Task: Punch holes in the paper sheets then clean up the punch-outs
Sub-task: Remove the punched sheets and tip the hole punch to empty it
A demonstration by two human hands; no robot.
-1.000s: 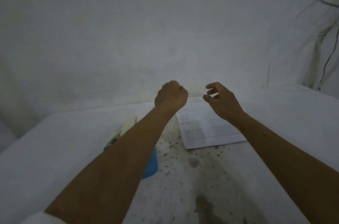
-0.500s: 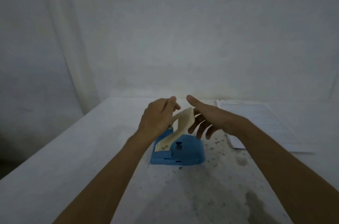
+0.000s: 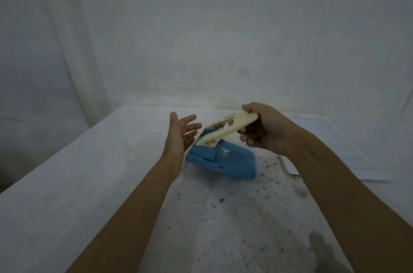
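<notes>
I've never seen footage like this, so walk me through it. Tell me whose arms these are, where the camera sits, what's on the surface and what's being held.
There is no machine here: the arms belong to a person wearing a wide-angle camera on the head, looking forward and down.

The right hand has its grip closed on a cream plastic piece that rises at a slant from a blue hole punch. Whether the two are still joined is unclear. The left hand is open beside them, holding nothing.

Everything rests on a white table. Printed paper sheets lie to the right, and small dark specks, possibly punch-outs, are scattered across the middle.
</notes>
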